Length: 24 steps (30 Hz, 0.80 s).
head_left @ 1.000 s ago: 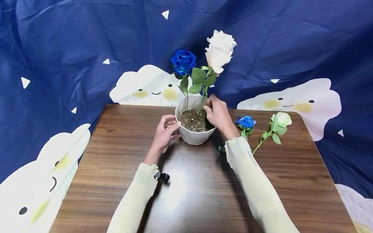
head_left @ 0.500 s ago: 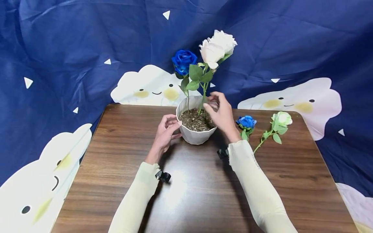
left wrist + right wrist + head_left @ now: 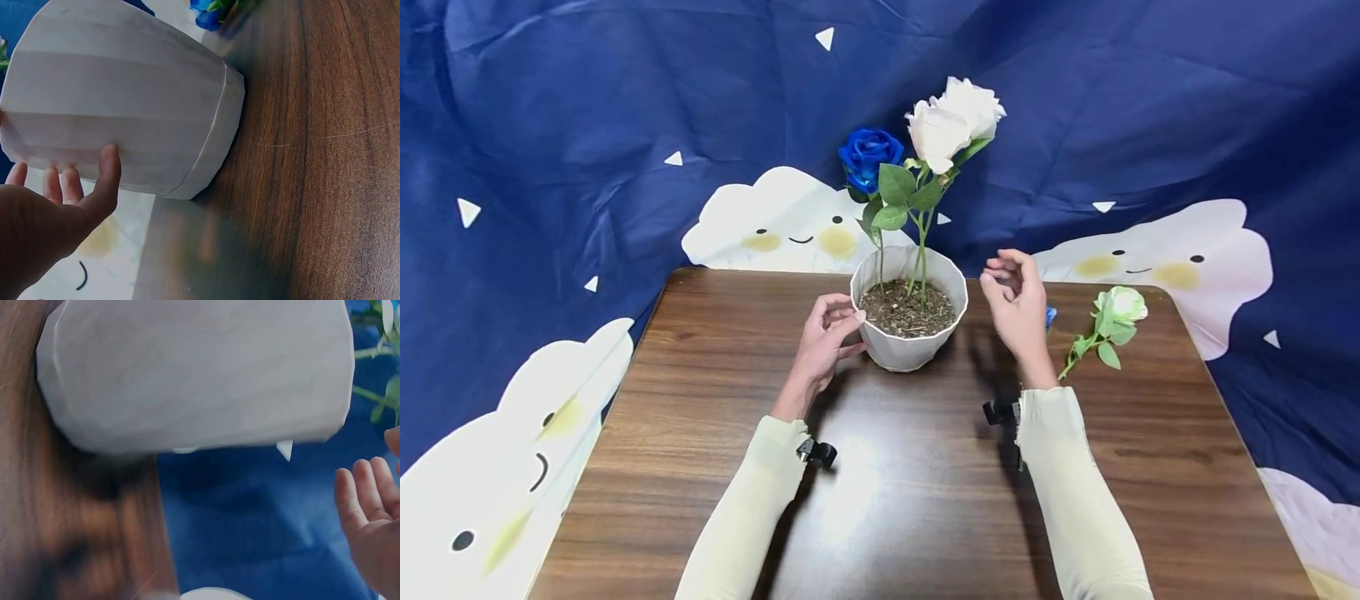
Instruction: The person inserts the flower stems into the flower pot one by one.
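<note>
A white faceted flowerpot point(image 3: 902, 350) holds soil point(image 3: 910, 315), one upright blue rose point(image 3: 870, 158) and two white roses point(image 3: 938, 136) whose blooms overlap. At the pot's left side, my left hand point(image 3: 823, 342) rests its fingertips against the outer wall, thumb by the rim. The left wrist view has relaxed fingers point(image 3: 110, 164) lying on that wall point(image 3: 119, 81). My right hand point(image 3: 1018, 312) hovers right of the pot, fingers loosely bent, holding nothing. In the right wrist view, a gap separates its fingers point(image 3: 365, 494) from the pot point(image 3: 206, 369).
On the brown wooden table point(image 3: 715, 383), a pale green-white rose point(image 3: 1122, 307) lies to the right. A second blue rose point(image 3: 1051, 317) there is mostly hidden behind my right hand. A dark blue cloth with cloud faces point(image 3: 1120, 92) hangs at the table's back.
My right hand has let go of a white rose's stem and moved right, away from the pot. The front white bloom has leaned left. My left hand has stayed at the pot.
</note>
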Tool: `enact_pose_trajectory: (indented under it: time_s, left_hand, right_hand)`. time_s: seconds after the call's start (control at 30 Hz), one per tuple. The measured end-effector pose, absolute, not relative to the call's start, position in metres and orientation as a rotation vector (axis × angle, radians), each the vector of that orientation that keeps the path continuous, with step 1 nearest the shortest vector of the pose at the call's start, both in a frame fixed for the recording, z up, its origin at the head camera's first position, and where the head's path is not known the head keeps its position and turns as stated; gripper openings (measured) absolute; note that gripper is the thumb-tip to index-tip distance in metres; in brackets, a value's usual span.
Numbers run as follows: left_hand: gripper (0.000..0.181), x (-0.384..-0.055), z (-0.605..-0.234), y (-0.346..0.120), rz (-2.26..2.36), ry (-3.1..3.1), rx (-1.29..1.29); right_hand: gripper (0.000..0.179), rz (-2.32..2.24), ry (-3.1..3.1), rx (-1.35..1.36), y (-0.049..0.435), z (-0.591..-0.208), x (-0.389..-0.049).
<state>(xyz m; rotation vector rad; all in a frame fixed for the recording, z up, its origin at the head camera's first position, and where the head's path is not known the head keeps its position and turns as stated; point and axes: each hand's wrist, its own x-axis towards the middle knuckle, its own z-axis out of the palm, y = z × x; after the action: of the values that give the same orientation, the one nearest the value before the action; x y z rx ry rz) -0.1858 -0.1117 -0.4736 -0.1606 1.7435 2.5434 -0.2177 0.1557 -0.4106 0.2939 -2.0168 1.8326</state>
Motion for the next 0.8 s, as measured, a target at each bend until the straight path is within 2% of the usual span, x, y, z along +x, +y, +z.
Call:
enact_pose_trajectory:
  time_s: [0.2,0.5,0.8]
  left_hand:
    - [0.036,-0.185,-0.474,-0.113,2.539,1.743,-0.187]
    - [0.035,-0.186,-0.474,-0.113,2.531,1.760,-0.187]
    - [0.036,-0.187,-0.474,-0.112,2.531,1.766,-0.175]
  right_hand:
    - [0.038,1.837,-2.111,0.102,0.176,-0.418,-0.207]
    - [0.028,1.981,-2.103,-0.207,0.225,-0.456,-0.213]
    - [0.026,2.021,-2.245,-0.433,0.252,-0.482,-0.196]
